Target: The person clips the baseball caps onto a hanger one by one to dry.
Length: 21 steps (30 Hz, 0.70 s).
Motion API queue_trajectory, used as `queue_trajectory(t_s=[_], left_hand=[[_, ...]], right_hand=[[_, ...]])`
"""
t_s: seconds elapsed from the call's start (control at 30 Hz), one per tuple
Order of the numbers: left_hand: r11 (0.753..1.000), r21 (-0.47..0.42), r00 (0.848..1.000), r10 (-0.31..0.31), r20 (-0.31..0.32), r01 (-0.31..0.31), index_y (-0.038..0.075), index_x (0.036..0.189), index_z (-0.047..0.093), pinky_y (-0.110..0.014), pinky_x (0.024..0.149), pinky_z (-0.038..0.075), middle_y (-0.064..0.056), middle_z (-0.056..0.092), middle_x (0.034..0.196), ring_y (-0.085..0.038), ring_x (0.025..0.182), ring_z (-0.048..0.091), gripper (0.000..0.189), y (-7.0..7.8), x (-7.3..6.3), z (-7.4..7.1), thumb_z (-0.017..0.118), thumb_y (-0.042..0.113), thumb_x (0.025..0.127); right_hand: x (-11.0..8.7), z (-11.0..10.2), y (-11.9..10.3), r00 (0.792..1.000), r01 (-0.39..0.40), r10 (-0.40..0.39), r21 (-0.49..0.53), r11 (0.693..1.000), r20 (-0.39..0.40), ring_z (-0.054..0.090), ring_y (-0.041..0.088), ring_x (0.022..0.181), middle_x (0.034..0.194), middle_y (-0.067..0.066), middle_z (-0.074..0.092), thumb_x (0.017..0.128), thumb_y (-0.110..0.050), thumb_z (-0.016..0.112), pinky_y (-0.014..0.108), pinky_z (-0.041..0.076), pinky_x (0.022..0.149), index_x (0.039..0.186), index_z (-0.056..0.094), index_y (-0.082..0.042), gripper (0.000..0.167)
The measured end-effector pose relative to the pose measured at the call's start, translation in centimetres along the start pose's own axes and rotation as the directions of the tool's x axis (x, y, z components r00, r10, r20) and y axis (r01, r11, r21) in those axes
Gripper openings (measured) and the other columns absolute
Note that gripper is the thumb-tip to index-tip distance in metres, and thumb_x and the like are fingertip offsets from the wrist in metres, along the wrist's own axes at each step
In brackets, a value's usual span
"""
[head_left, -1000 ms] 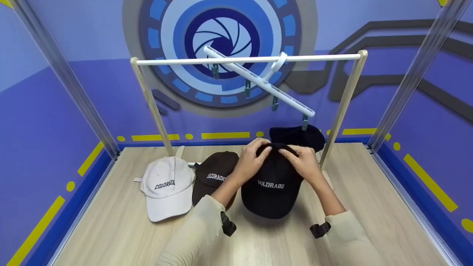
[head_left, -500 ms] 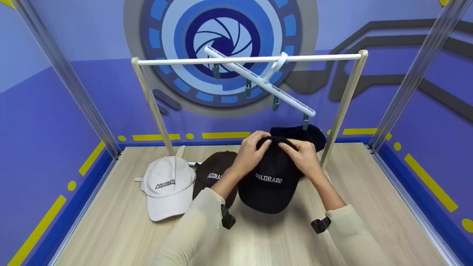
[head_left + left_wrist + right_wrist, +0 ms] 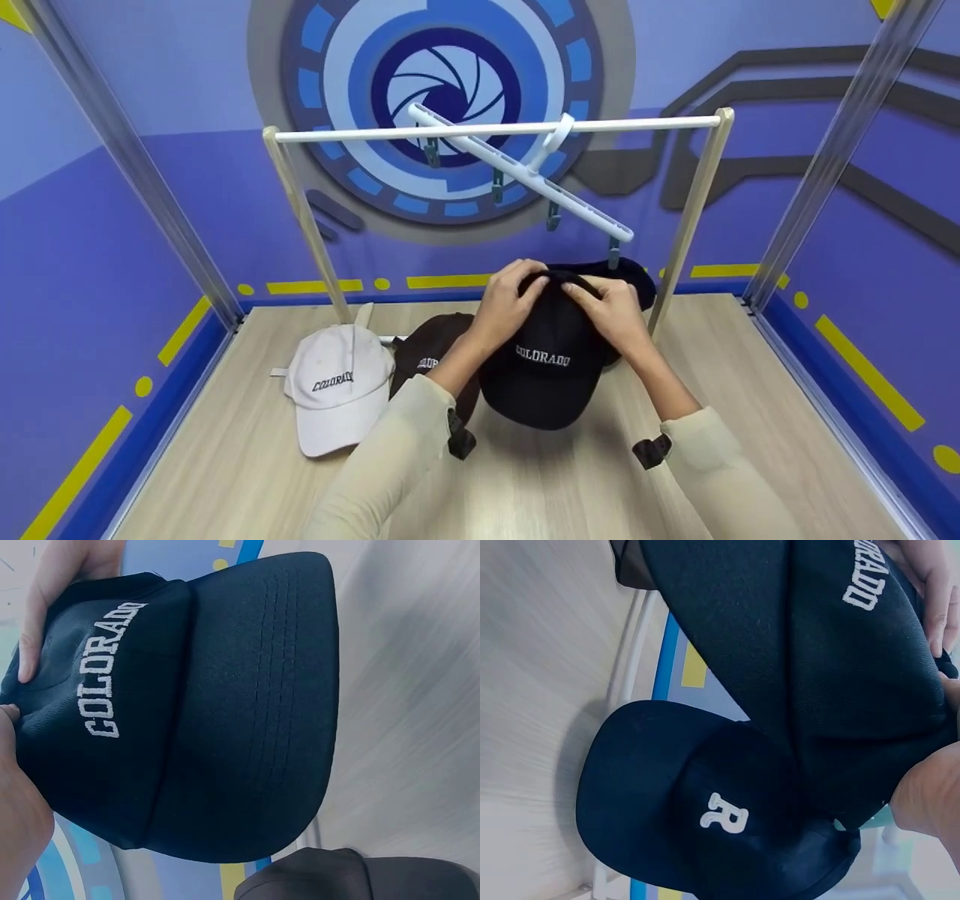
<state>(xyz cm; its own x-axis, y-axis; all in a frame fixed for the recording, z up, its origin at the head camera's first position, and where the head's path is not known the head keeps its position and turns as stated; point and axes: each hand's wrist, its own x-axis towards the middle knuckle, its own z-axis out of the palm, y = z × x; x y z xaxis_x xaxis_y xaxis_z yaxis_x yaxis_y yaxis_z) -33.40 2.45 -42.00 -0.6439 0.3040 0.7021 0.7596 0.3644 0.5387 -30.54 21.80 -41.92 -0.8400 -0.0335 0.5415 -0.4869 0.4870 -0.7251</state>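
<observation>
My left hand (image 3: 508,304) and right hand (image 3: 619,315) both pinch the far edge of the black COLORADO cap (image 3: 544,382), its brim toward 6 o'clock. I've raised it slightly over the last second, which brings that edge nearer the hanger (image 3: 577,204) at 12 o'clock, though apart from the bare clip (image 3: 553,216) there. At 2 o'clock a black R cap (image 3: 639,283) hangs at the end clip (image 3: 614,253); at 9 o'clock lie a brown cap (image 3: 430,343) and, farther out, a white cap (image 3: 337,360).
</observation>
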Motion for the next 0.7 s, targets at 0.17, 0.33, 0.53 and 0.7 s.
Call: queue_trajectory(t_s=[0.17,0.33,0.53,0.7], left_hand=[[1.0,0.001,1.0,-0.021,0.006,0.021,0.006,0.11,0.07,-0.029,0.093,0.051,-0.007,0.07,0.107,-0.018,0.104,0.066,0.015,-0.11,-0.15,0.11,0.062,0.016,0.103],[1.0,0.011,1.0,-0.026,0.01,0.025,0.004,0.111,0.07,-0.029,0.094,0.051,-0.008,0.071,0.109,-0.019,0.105,0.066,0.017,-0.27,-0.1,0.15,0.061,0.016,0.103],[0.999,0.031,1.0,-0.027,0.01,0.027,0.003,0.111,0.071,-0.03,0.094,0.051,-0.008,0.071,0.109,-0.02,0.106,0.067,0.018,-0.28,0.26,0.15,0.062,0.016,0.103],[0.999,0.034,1.0,-0.025,0.007,0.024,0.005,0.111,0.071,-0.029,0.096,0.051,-0.008,0.071,0.109,-0.019,0.108,0.067,0.016,-0.15,0.78,0.24,0.062,0.016,0.102]], right_hand=[[-0.06,0.16,0.2,1.0,0.003,-0.003,-0.018,1.0,0.012,0.073,0.021,0.099,0.105,0.006,0.077,0.094,-0.024,0.075,0.017,0.051,0.082,0.108,0.081,-0.011,0.02],[0.02,0.32,0.35,1.0,-0.002,0.003,-0.026,1.0,0.012,0.073,0.023,0.1,0.105,0.008,0.077,0.094,-0.025,0.074,0.019,0.052,0.083,0.109,0.081,-0.011,0.021],[0.27,0.15,0.27,0.999,-0.035,0.035,-0.018,0.999,0.014,0.072,0.02,0.098,0.104,0.006,0.078,0.095,-0.026,0.074,0.019,0.052,0.08,0.106,0.082,-0.012,0.019],[0.58,-0.09,0.27,1.0,-0.029,0.029,-0.013,0.999,0.005,0.072,0.019,0.099,0.105,0.006,0.077,0.095,-0.026,0.074,0.02,0.052,0.083,0.107,0.081,-0.012,0.02]])
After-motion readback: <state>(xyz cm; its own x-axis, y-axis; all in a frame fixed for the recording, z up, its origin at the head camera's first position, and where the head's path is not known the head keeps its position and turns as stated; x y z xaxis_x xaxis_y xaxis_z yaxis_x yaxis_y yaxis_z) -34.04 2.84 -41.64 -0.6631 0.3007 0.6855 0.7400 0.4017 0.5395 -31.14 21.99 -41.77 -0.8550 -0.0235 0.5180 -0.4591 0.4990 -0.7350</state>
